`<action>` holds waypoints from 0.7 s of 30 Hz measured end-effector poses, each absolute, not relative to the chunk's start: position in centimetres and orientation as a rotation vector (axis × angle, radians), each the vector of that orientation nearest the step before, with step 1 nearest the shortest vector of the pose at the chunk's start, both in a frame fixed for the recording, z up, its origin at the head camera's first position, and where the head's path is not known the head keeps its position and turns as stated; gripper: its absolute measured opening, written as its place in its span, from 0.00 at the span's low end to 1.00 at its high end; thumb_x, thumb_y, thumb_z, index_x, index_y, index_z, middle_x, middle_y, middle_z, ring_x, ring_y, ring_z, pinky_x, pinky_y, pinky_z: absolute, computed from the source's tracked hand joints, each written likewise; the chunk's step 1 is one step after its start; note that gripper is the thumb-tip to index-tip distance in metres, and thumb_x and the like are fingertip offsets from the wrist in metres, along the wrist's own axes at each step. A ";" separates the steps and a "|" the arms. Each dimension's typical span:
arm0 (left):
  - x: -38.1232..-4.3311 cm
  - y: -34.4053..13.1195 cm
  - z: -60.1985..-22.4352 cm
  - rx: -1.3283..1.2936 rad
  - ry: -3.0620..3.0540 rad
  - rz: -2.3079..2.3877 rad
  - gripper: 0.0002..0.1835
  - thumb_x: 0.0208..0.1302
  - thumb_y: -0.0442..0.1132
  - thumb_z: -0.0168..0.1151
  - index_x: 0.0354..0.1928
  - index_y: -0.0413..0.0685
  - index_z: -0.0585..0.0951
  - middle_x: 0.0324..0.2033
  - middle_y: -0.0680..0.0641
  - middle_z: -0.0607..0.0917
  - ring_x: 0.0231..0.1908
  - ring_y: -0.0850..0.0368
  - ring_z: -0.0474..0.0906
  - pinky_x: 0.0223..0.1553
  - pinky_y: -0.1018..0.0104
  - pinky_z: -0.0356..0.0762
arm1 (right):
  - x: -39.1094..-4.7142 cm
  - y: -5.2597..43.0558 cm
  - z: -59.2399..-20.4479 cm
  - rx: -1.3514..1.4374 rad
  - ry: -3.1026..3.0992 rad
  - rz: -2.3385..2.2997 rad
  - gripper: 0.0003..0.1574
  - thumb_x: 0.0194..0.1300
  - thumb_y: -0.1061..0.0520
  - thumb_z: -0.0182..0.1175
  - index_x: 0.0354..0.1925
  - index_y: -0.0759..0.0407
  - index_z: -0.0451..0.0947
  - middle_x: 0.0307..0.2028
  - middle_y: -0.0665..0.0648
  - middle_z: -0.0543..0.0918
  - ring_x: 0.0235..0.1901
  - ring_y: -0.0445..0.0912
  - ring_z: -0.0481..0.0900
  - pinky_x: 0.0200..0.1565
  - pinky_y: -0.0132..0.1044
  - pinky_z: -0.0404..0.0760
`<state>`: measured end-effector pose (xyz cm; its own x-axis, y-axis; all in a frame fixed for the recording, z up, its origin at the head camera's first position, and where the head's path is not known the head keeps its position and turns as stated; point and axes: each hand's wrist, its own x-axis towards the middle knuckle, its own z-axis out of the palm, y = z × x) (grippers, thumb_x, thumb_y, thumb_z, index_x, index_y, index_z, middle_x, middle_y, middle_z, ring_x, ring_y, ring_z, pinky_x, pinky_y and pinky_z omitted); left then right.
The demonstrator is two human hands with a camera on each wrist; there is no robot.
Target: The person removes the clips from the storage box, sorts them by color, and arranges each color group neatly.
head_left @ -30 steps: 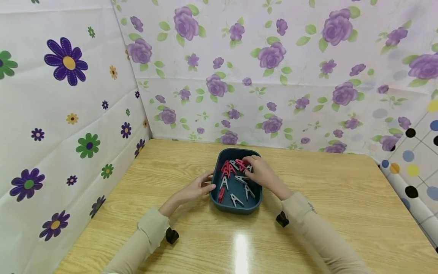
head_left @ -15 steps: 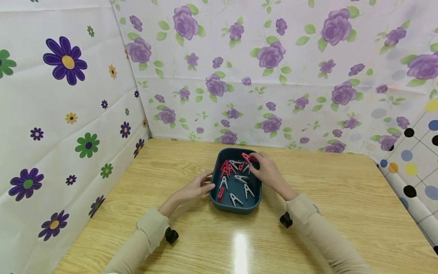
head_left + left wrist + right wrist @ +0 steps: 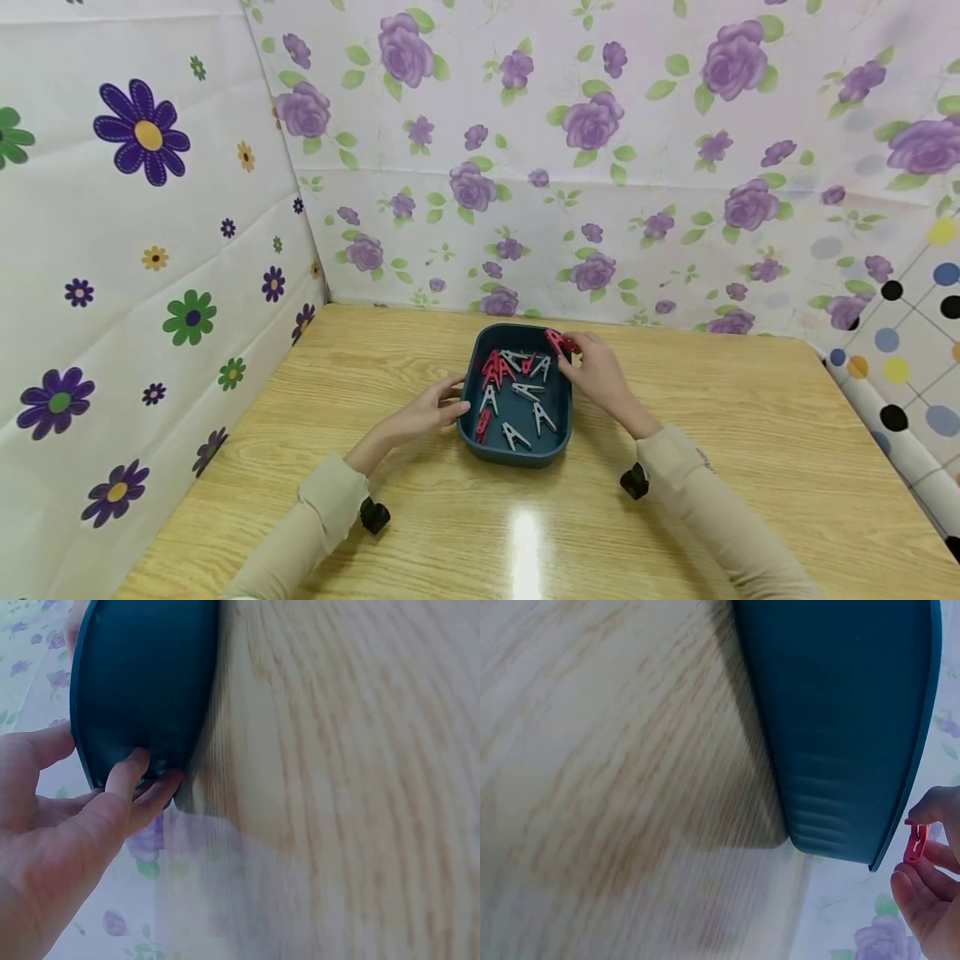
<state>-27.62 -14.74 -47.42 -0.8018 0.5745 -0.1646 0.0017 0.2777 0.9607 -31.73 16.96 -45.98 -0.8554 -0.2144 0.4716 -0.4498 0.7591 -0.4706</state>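
Note:
A dark teal plastic bin (image 3: 517, 457) stands on the wooden table, holding red and grey clothespins. My right hand (image 3: 602, 377) pinches a red clothespin (image 3: 916, 843) between thumb and fingers, at the bin's far right rim. In the left wrist view, my left hand (image 3: 64, 844) rests relaxed fingers against the bin's outer wall, with the thumb right at the rim. Inside the bin, a grey clothespin (image 3: 516, 436) lies near the front, and a red clothespin (image 3: 483, 425) lies by the left wall. Several others are grouped toward the back.
The wooden table (image 3: 712, 467) extends to both sides of the bin. Behind it hangs a sheet with purple roses (image 3: 472, 186), and a daisy-patterned sheet (image 3: 142, 275) lines the left. Black wrist cameras sit under both cuffs.
My right hand has lifted the red clothespin from the pile in the bin and moved it right and slightly back to the rim. My left hand stays at the bin's left side.

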 end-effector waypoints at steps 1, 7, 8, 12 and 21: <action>-27.6 -14.7 -47.4 0.509 2.062 1.553 0.33 0.76 0.39 0.47 0.76 0.47 0.47 0.71 0.34 0.60 0.69 0.39 0.61 0.65 0.45 0.65 | -31.7 17.1 -46.0 0.495 -2.566 0.832 0.23 0.61 0.58 0.63 0.53 0.65 0.78 0.44 0.66 0.82 0.42 0.55 0.81 0.40 0.47 0.83; -27.7 -14.7 -47.5 0.484 2.063 1.559 0.33 0.76 0.38 0.47 0.76 0.48 0.48 0.71 0.34 0.60 0.69 0.39 0.61 0.65 0.45 0.65 | -31.6 17.8 -46.0 0.428 -2.562 0.807 0.21 0.59 0.59 0.65 0.50 0.65 0.79 0.43 0.65 0.83 0.41 0.55 0.81 0.40 0.48 0.82; -27.7 -14.6 -47.5 0.478 2.068 1.557 0.33 0.76 0.38 0.47 0.76 0.48 0.48 0.71 0.34 0.60 0.69 0.39 0.61 0.65 0.45 0.66 | -31.6 17.9 -46.0 0.420 -2.562 0.802 0.21 0.59 0.59 0.66 0.50 0.65 0.79 0.42 0.65 0.83 0.41 0.55 0.81 0.40 0.48 0.82; -27.5 -14.4 -47.3 0.434 2.095 1.549 0.31 0.75 0.39 0.47 0.75 0.46 0.51 0.70 0.34 0.62 0.68 0.39 0.63 0.63 0.46 0.68 | -31.7 18.4 -46.3 0.388 -2.552 0.772 0.20 0.57 0.59 0.66 0.48 0.66 0.80 0.40 0.66 0.84 0.39 0.55 0.82 0.41 0.49 0.82; -27.1 -14.0 -46.7 0.374 2.086 1.608 0.29 0.75 0.35 0.47 0.74 0.43 0.54 0.67 0.31 0.65 0.65 0.38 0.66 0.61 0.48 0.72 | -31.6 19.3 -46.7 0.285 -2.537 0.733 0.19 0.57 0.58 0.64 0.46 0.67 0.80 0.37 0.66 0.84 0.34 0.56 0.82 0.35 0.49 0.81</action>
